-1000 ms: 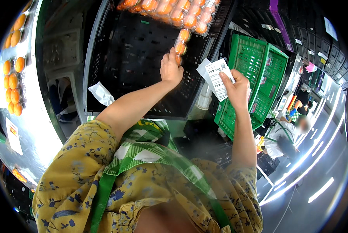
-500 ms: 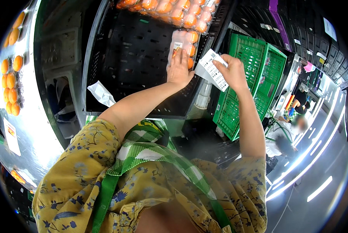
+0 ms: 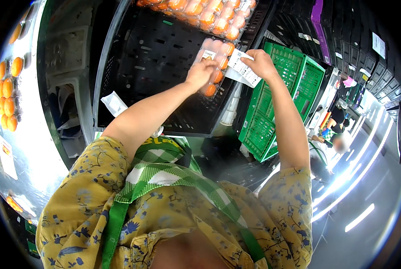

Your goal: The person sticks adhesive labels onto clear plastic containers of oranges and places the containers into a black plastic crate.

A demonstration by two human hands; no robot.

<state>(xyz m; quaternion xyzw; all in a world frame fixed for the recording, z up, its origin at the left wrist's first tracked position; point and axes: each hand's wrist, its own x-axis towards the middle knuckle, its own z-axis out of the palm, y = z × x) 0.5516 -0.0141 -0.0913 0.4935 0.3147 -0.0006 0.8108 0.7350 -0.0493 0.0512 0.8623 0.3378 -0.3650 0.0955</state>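
My right hand (image 3: 261,65) pinches a sheet of white printed labels (image 3: 245,71) between thumb and fingers, just right of a clear plastic pack of orange fruit (image 3: 218,76). That pack lies slanted in a black crate (image 3: 151,62) and bears a small printed label (image 3: 208,55) on its lid. Over the pack's left side is my left hand (image 3: 201,74), fingers slightly bent and pointing toward the label sheet; it seems to hold nothing. Several more packs of orange fruit (image 3: 209,18) fill the crate's far end.
A crumpled white paper (image 3: 114,104) hangs by the crate's near left corner. Green crates (image 3: 281,98) stand at right, with stacked black crates (image 3: 343,27) behind. On the left, a shiny metal counter (image 3: 39,152) carries more packed orange fruit (image 3: 6,96). Another person (image 3: 328,152) is farther right.
My left hand has come off the pack's label and drawn its fingers in, turning them rightward. The pack looks more slanted. My right hand has moved slightly up and left with the label sheet.
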